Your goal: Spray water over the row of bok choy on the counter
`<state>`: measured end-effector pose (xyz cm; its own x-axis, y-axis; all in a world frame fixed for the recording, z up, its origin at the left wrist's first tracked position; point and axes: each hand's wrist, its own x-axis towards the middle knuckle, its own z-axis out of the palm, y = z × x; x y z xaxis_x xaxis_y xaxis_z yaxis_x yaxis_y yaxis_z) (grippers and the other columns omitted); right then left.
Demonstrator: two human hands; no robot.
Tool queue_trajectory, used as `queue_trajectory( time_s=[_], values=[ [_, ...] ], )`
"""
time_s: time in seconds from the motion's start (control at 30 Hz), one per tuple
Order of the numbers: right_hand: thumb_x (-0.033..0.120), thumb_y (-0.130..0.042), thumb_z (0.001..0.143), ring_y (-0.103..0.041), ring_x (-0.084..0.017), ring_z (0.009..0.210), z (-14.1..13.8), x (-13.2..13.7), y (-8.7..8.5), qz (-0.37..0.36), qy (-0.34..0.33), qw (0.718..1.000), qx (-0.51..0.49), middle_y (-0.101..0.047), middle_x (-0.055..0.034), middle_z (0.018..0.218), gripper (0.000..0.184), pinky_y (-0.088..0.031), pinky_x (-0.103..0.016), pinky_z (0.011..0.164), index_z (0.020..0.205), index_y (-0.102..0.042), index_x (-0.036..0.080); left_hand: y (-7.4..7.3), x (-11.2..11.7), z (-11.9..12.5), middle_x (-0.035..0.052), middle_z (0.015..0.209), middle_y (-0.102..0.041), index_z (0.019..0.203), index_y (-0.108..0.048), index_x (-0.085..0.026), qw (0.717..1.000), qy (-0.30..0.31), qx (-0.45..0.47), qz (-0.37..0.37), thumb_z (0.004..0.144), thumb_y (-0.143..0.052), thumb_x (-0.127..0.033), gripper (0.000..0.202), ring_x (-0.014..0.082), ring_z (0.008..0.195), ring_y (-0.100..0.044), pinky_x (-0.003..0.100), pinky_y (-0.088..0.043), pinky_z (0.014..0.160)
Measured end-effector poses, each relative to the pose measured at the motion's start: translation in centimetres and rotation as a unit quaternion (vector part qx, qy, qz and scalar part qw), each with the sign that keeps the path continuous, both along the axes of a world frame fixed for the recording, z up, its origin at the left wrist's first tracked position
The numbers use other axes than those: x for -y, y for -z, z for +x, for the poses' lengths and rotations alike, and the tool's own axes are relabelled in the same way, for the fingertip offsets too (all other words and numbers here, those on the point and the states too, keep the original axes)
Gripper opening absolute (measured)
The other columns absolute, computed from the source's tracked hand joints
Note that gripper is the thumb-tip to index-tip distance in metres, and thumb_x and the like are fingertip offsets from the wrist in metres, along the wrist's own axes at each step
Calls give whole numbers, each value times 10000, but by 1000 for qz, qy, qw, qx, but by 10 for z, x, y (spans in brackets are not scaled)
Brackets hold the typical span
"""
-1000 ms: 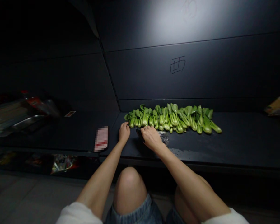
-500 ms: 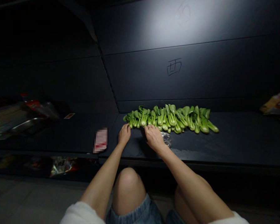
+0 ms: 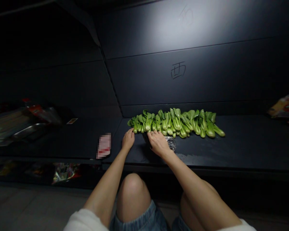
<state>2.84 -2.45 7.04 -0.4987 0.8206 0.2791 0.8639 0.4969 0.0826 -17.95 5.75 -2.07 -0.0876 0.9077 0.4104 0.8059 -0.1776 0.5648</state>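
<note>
A row of green bok choy [image 3: 175, 123] lies along the back of a dark shelf [image 3: 243, 147]. My left hand [image 3: 128, 140] rests at the row's left end, fingers curled and touching the leftmost stalks. My right hand [image 3: 158, 143] sits just in front of the row, fingers bent over a dark object with a crumpled clear plastic bag [image 3: 170, 142] beside it. What the fingers hold is hidden.
A blurred red-and-white tag [image 3: 104, 146] lies on the shelf edge to the left. A metal tray [image 3: 26, 130] and packaged goods sit at far left. Yellow packaging [image 3: 284, 107] is at far right. My knees are below the shelf.
Both hands have edged slightly toward the bok choy row; the view shifted a little. Nothing else moved.
</note>
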Motion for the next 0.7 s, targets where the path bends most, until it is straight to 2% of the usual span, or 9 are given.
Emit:
queue_trajectory(
  time_s=[0.4,0.57,0.7],
  values=[
    [121,-626,778,-564,-267,1031,-2,1,-2,-4,15,1000,-7,-661,-133,1076,316,-402,-344,833,1090,-577,112,1,0,1,119,1300,-643,1234,-624,-144,1000,-2,3,-1,900,-380,-169,415,228,1227,-583,400,-431,1090],
    [108,-569,835,-584,-265,1018,2,4,-2,-16,66,998,-5,-666,-148,1069,231,-394,-347,825,1065,-594,108,1,-1,0,129,1302,-639,1230,-626,-126,1000,-1,-1,1,903,-378,-177,414,232,1231,-579,395,-429,1090],
    [82,-522,858,-590,-266,1021,13,4,-2,-30,98,995,17,-670,-159,1077,243,-380,-353,831,1088,-600,101,2,-2,-1,119,1290,-648,1223,-632,-144,1000,-1,0,8,904,-379,-183,408,226,1220,-586,390,-434,1085]
  ],
)
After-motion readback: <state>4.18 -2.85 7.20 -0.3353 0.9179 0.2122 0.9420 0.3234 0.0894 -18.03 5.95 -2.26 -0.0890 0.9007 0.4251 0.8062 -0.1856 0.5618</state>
